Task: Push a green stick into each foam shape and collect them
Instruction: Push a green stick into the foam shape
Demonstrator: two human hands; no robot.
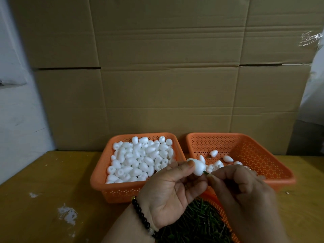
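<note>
My left hand point(168, 192) pinches a white egg-shaped foam shape point(197, 167) between thumb and fingers, just above the gap between two orange baskets. My right hand point(242, 193) grips a thin green stick point(205, 172) whose tip meets the narrow end of that foam shape. The left orange basket point(101, 174) is heaped with plain white foam shapes point(140, 158). The right orange basket point(254, 151) holds several foam shapes point(228, 158) near its front left. A pile of green sticks point(196, 223) lies in a third orange basket under my hands.
The baskets stand on a yellow-brown wooden table point(52, 190) with white flecks. A wall of cardboard boxes point(166, 76) rises directly behind the baskets. A black bead bracelet point(140, 214) circles my left wrist.
</note>
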